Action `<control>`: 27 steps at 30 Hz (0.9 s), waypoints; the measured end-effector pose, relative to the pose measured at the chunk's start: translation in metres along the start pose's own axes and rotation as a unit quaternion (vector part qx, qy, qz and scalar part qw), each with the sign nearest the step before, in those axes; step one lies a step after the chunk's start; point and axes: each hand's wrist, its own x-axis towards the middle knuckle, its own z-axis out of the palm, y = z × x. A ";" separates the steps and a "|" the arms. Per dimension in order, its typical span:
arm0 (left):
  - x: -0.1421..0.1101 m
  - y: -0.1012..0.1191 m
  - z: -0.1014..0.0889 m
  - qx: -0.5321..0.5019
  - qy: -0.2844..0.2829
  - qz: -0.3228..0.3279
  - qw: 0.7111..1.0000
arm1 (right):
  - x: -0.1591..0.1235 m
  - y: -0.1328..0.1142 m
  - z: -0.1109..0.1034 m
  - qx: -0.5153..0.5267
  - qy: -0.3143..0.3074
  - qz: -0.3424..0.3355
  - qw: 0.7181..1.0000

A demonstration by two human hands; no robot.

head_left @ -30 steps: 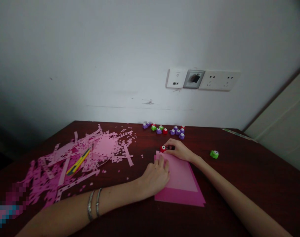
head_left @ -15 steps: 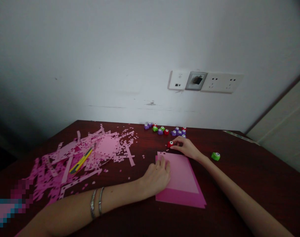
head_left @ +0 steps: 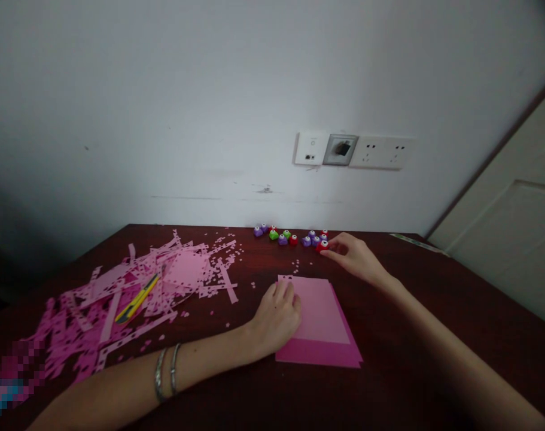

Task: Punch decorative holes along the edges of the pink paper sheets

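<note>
Sheets of pink paper [head_left: 321, 320], lighter on top of darker, lie stacked in front of me, with small holes punched near the top left corner. My left hand [head_left: 279, 314] rests on their left side, fingers slightly bent and apart, the thumb hidden. Between thumb and fingertips, my right hand [head_left: 355, 254] grips a red craft punch [head_left: 322, 246] beside a cluster of purple craft punches [head_left: 307, 241] at the table's back. Further left stands another group, including a green craft punch [head_left: 273, 234] and a red one.
Pink paper scraps [head_left: 88, 311] and punched-out bits cover the table's left part. A yellow utility knife [head_left: 137, 298] lies on them. A flat strip [head_left: 418, 244] sits at the back right edge. Wall sockets [head_left: 382, 152] are above the dark wooden table [head_left: 442, 311].
My right hand has carried the red punch back and right, from just above the paper to the purple cluster. The lone green punch is now out of sight. The left hand stays on the paper.
</note>
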 end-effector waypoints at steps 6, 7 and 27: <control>-0.013 0.005 -0.019 -0.116 -0.047 0.086 0.988 | -0.059 0.017 -0.020 -0.048 -0.034 0.057 0.997; -0.016 0.007 -0.019 -0.131 -0.069 0.097 0.984 | -0.070 0.024 -0.021 -0.057 -0.038 0.072 0.995; -0.024 0.022 -0.015 -0.128 -0.030 0.077 0.988 | -0.122 0.084 -0.027 -0.122 -0.022 0.224 0.967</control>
